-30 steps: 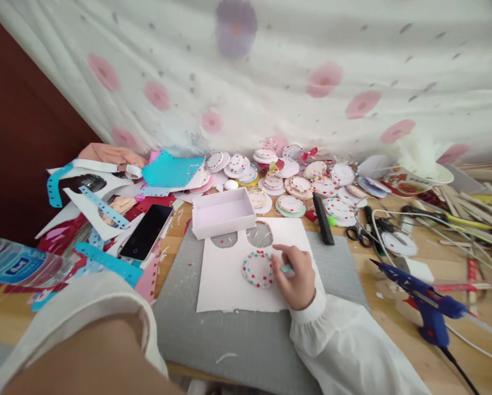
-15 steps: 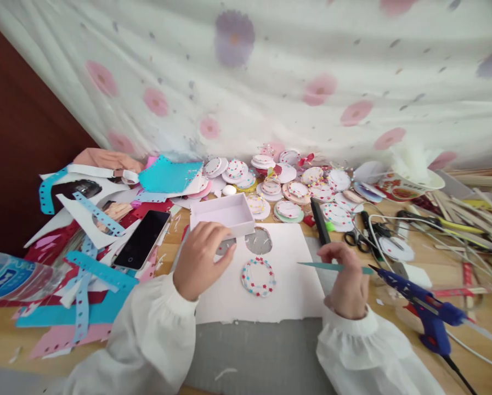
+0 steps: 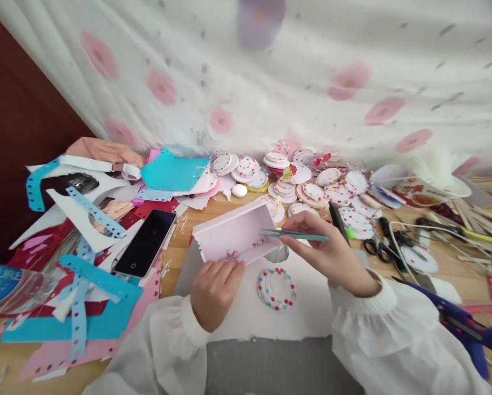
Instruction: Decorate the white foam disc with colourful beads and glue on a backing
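My left hand (image 3: 218, 292) grips the near edge of a small white box (image 3: 225, 230), which is tilted so its inside faces me. A few tiny coloured pieces (image 3: 232, 254) lie along the box's lower side. Teal tweezers (image 3: 299, 235) are pinched in my right hand (image 3: 332, 252), their tips reaching into the box opening. Whether the tips hold anything is too small to tell. Below the box, a round disc (image 3: 276, 289) ringed with red and blue bits rests on a white sheet (image 3: 237, 323) with cut-out holes.
At left lie a phone (image 3: 147, 242), punched paper strips (image 3: 97, 277) and a plastic bottle (image 3: 11, 288). Several decorated discs (image 3: 311, 192) are piled behind the box. Scissors (image 3: 378, 248), a blue glue gun (image 3: 455, 318) and its cable are on the right.
My left hand has taken hold of the box and tipped it toward me. My right hand has brought the tweezers leftward from beside the glue gun into the box opening. The view has shifted slightly.
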`<move>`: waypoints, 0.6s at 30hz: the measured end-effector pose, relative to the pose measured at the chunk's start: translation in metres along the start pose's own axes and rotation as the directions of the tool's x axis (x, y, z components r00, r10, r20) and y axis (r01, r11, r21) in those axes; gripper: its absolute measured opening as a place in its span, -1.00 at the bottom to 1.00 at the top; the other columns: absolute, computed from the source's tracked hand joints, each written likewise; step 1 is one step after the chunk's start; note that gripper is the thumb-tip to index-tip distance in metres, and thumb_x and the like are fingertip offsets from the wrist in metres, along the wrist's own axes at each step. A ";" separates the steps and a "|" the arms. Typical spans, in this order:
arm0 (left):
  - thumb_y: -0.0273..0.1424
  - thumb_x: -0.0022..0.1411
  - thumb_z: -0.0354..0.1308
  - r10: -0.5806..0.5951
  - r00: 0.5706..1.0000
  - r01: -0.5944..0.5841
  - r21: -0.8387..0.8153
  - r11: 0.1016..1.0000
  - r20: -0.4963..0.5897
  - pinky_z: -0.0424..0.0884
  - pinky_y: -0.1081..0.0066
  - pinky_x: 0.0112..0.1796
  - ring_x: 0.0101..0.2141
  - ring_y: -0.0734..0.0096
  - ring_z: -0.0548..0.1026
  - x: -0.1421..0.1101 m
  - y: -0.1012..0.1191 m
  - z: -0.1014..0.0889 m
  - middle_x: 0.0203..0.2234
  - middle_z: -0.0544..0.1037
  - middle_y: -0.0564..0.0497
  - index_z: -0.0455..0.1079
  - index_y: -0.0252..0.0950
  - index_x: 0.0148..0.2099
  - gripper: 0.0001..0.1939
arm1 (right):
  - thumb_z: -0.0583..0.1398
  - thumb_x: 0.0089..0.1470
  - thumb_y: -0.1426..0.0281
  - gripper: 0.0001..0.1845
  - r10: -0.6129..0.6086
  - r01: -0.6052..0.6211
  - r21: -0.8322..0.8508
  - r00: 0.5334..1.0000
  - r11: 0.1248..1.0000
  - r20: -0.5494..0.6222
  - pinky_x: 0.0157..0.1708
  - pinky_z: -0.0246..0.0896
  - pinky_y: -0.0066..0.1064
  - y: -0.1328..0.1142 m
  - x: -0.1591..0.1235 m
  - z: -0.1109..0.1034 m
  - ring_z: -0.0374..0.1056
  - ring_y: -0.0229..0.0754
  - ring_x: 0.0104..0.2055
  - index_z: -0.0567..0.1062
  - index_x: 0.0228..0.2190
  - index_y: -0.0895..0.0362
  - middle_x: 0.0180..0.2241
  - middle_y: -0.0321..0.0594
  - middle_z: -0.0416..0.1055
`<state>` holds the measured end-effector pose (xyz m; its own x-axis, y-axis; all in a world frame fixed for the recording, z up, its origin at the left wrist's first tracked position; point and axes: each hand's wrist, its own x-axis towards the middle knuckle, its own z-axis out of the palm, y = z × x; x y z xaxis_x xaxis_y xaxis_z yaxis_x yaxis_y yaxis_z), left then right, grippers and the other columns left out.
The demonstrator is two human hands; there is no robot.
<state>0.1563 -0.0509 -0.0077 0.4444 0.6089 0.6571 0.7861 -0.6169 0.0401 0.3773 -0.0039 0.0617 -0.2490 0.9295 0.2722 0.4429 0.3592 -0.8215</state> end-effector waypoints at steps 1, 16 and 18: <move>-0.61 0.24 0.05 0.002 1.000 -0.002 -0.003 1.000 0.001 0.30 0.37 -0.36 -0.41 0.39 0.51 -0.001 0.001 0.000 -0.42 0.60 -0.03 0.44 -0.37 -0.21 -0.84 | 0.21 0.06 0.26 -0.84 -0.043 0.044 -0.026 0.999 0.999 0.025 -0.34 0.30 -0.39 0.003 0.001 0.004 0.37 -0.21 -0.33 0.43 -0.34 0.09 -0.37 -0.22 0.44; -0.60 0.24 0.05 -0.020 0.999 0.019 0.007 1.000 0.026 0.36 0.40 -0.38 -0.42 0.42 0.54 -0.003 0.007 -0.002 -0.45 0.61 0.01 0.47 -0.31 -0.26 -0.82 | 0.16 -0.03 0.57 -0.84 -0.220 0.280 -0.504 0.959 0.817 0.176 -0.44 0.14 -0.42 0.029 -0.002 0.030 0.36 -0.21 -0.45 0.48 -0.48 0.09 -0.51 -0.26 0.47; -0.60 0.24 0.05 -0.017 1.000 0.017 0.010 1.000 0.022 0.36 0.40 -0.38 -0.42 0.42 0.54 -0.003 0.007 -0.002 -0.45 0.61 0.02 0.47 -0.31 -0.26 -0.82 | 0.15 -0.03 0.57 -0.84 -0.219 0.283 -0.523 0.959 0.804 0.182 -0.43 0.12 -0.41 0.030 -0.002 0.033 0.36 -0.21 -0.44 0.48 -0.49 0.09 -0.52 -0.26 0.47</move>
<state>0.1592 -0.0581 -0.0078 0.4401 0.6306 0.6392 0.7977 -0.6014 0.0441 0.3626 0.0026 0.0199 -0.4922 0.7972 0.3496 0.7364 0.5954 -0.3211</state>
